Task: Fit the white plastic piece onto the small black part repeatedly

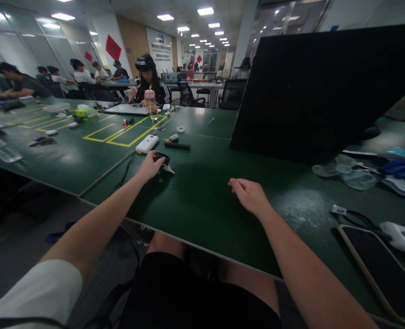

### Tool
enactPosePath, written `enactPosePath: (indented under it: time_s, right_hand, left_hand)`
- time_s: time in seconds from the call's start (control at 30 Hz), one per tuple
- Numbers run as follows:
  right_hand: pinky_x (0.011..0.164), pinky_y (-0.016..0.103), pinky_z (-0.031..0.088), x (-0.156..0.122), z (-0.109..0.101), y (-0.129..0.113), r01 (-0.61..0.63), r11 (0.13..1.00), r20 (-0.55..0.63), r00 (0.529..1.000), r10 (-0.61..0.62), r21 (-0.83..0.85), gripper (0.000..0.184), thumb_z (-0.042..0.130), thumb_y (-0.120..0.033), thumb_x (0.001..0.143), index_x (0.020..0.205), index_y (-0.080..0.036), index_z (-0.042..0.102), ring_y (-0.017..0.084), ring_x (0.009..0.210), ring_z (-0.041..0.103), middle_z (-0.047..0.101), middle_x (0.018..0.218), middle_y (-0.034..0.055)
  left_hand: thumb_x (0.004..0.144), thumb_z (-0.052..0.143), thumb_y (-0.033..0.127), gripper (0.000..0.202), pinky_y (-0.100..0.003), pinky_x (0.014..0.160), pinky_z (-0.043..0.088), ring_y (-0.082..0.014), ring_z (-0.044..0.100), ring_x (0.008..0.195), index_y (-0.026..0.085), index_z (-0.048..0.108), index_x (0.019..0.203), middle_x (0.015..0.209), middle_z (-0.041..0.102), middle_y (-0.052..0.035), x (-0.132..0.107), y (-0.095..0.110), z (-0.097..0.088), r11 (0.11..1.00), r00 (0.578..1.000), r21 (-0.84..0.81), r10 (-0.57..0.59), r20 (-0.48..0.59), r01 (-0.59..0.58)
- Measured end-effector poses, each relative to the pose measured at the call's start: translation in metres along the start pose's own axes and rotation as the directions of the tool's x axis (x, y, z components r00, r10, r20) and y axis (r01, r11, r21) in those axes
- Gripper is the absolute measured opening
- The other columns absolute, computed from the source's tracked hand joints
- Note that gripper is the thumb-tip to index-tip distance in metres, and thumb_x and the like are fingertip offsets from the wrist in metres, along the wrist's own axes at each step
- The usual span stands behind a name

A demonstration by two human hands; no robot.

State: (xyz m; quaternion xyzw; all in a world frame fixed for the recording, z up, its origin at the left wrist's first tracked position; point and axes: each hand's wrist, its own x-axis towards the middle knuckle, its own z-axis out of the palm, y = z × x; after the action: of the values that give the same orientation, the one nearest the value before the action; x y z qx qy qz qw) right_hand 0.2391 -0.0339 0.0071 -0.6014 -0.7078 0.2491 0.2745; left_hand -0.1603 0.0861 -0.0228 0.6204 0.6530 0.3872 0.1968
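Observation:
My left hand (pixel 150 165) reaches out over the green table (pixel 205 201) and its fingers are closed around a small black object with a key (pixel 164 163) attached. My right hand (pixel 248 195) hovers low over the bare table, fingers loosely curled, holding nothing that I can see. A white power bank (pixel 146 143) lies just beyond the left hand, and a black bar-shaped item (pixel 177 145) lies to its right.
A large black panel (pixel 326 91) leans at the right. Clear plastic pieces (pixel 346 172) and blue gloves (pixel 403 168) lie beneath it. A phone (pixel 381 269) and a white device (pixel 403 237) sit near right. Several people sit at the far tables; a pink bottle (pixel 151 104) stands there.

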Motion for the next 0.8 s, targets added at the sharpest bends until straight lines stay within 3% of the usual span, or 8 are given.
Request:
enactPosePath:
  time_s: [0.17,0.3,0.43,0.5,0.6,0.73,0.8]
  right_hand:
    - [0.063,0.034,0.046,0.000,0.000,-0.002,0.031,0.999,0.007,0.999,-0.031,-0.015,0.057,0.039,-0.065,0.100,0.102,-0.021,0.074,0.021,0.073,0.064,0.071,0.086,0.0064]
    - [0.066,0.034,0.048,-0.001,0.002,-0.005,0.063,0.996,0.046,0.997,-0.060,-0.058,0.049,0.052,-0.065,0.094,0.106,-0.023,0.075,0.021,0.079,0.065,0.072,0.093,0.0060]
    - [0.062,0.034,0.048,-0.002,0.003,-0.009,0.066,0.989,0.081,0.995,-0.056,-0.129,0.052,0.067,-0.066,0.082,0.112,-0.024,0.073,0.020,0.075,0.062,0.071,0.096,0.0061]
    - [0.061,0.033,0.047,-0.002,0.003,-0.009,0.075,0.983,0.111,0.992,-0.057,-0.169,0.055,0.071,-0.067,0.077,0.111,-0.024,0.073,0.020,0.076,0.062,0.070,0.099,0.0063]
    - [0.060,0.033,0.045,-0.001,0.002,-0.008,0.084,0.967,0.121,0.991,-0.056,-0.242,0.059,0.074,-0.070,0.072,0.109,-0.024,0.073,0.021,0.078,0.061,0.069,0.100,0.0071]
    - [0.057,0.033,0.044,0.000,0.004,-0.006,0.071,0.953,0.091,0.995,-0.046,-0.295,0.063,0.076,-0.074,0.067,0.106,-0.024,0.073,0.022,0.077,0.061,0.068,0.098,0.0077]
    - [0.058,0.033,0.045,-0.001,0.006,-0.007,0.079,0.952,0.090,0.994,-0.054,-0.297,0.064,0.077,-0.073,0.067,0.109,-0.026,0.072,0.024,0.080,0.062,0.069,0.101,0.0079]
  left_hand:
    - [0.088,0.062,0.047,0.054,-0.044,0.096,0.052,-0.0269,0.068,0.106,0.021,0.049,0.134,0.119,0.070,-0.0115,-0.016,0.035,0.035,0.989,0.982,0.070,0.116,0.151,-0.128]
    - [0.091,0.059,0.050,0.054,-0.048,0.093,0.053,-0.0297,0.070,0.100,0.021,0.046,0.135,0.115,0.070,-0.0149,-0.042,0.071,0.065,0.968,0.915,0.022,0.229,0.332,-0.250]
    - [0.091,0.058,0.053,0.055,-0.047,0.091,0.054,-0.0310,0.070,0.101,0.024,0.045,0.135,0.114,0.070,-0.0144,-0.068,0.108,0.099,0.952,0.861,-0.082,0.303,0.408,-0.296]
    - [0.091,0.059,0.054,0.054,-0.047,0.093,0.054,-0.0314,0.070,0.101,0.024,0.046,0.134,0.115,0.069,-0.0143,-0.077,0.124,0.116,0.952,0.851,-0.150,0.307,0.426,-0.268]
    - [0.091,0.058,0.054,0.054,-0.047,0.096,0.052,-0.0315,0.069,0.105,0.023,0.045,0.133,0.120,0.068,-0.0154,-0.083,0.140,0.136,0.967,0.880,-0.213,0.219,0.421,-0.138]
    - [0.093,0.056,0.055,0.053,-0.046,0.101,0.051,-0.0305,0.064,0.117,0.023,0.043,0.134,0.130,0.063,-0.0153,-0.088,0.150,0.149,0.947,0.937,-0.321,0.100,0.335,0.014]
    - [0.093,0.054,0.059,0.056,-0.046,0.100,0.052,-0.0301,0.063,0.120,0.024,0.042,0.135,0.133,0.061,-0.0151,-0.093,0.153,0.153,0.909,0.944,-0.408,0.058,0.325,0.085]
